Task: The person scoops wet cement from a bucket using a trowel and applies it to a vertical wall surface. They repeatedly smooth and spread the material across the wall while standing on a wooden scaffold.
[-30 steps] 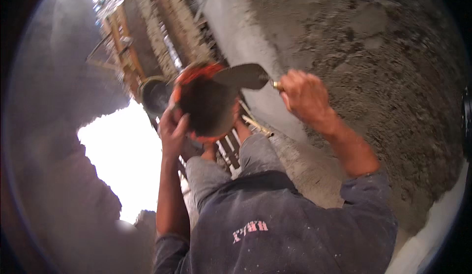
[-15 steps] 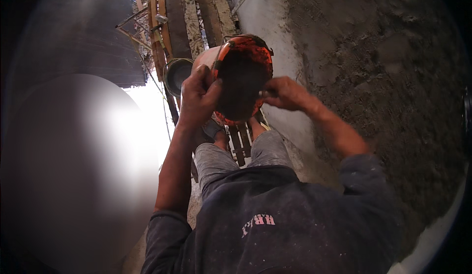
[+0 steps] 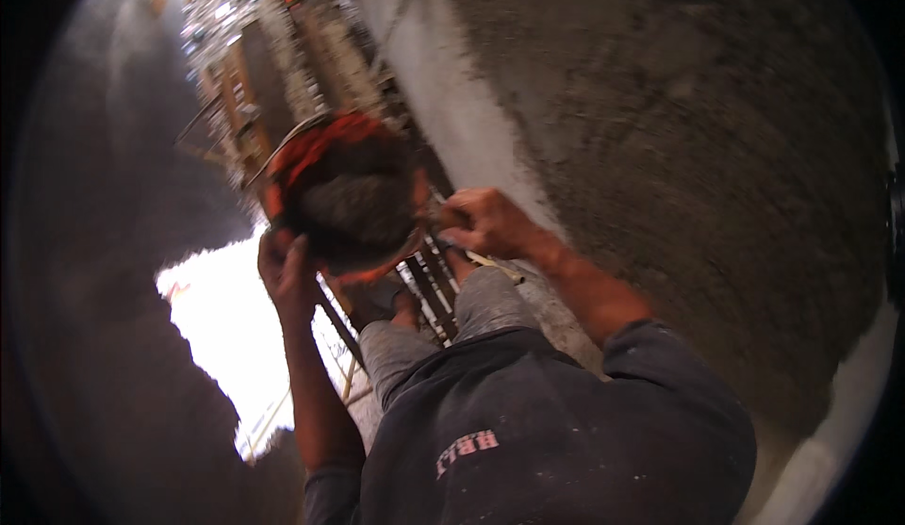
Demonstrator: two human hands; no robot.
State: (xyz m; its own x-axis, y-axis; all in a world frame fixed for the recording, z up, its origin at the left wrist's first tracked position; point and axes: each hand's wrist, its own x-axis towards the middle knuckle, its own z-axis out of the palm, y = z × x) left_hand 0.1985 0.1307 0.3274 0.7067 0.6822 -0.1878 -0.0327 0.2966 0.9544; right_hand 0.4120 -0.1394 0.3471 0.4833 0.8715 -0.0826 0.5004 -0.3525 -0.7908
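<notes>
An orange bucket (image 3: 344, 136) is held out in front of me, its mouth facing me. Grey mortar (image 3: 360, 209) lies inside, and more of it is smeared round the inner wall. My left hand (image 3: 290, 275) is closed on the bucket's near left rim, thumb on the outside. Beside the right rim, my right hand (image 3: 490, 223) has its fingers curled together. Blur hides what they hold, if anything, and whether they touch the bucket. A thin wire handle (image 3: 283, 148) curves along the far left of the rim.
Long wooden planks (image 3: 330, 49) stretch away beyond the bucket. Narrow slats (image 3: 429, 285) lie by my feet. To the right rises a wall coated in rough grey plaster (image 3: 679, 148), with a paler strip (image 3: 429, 73) along it. A bright opening (image 3: 222, 327) shows at the left.
The bucket and both hands have shifted left in the picture, and the view has turned. More mortar shows inside the bucket. The large blurred pale shape at the left is gone.
</notes>
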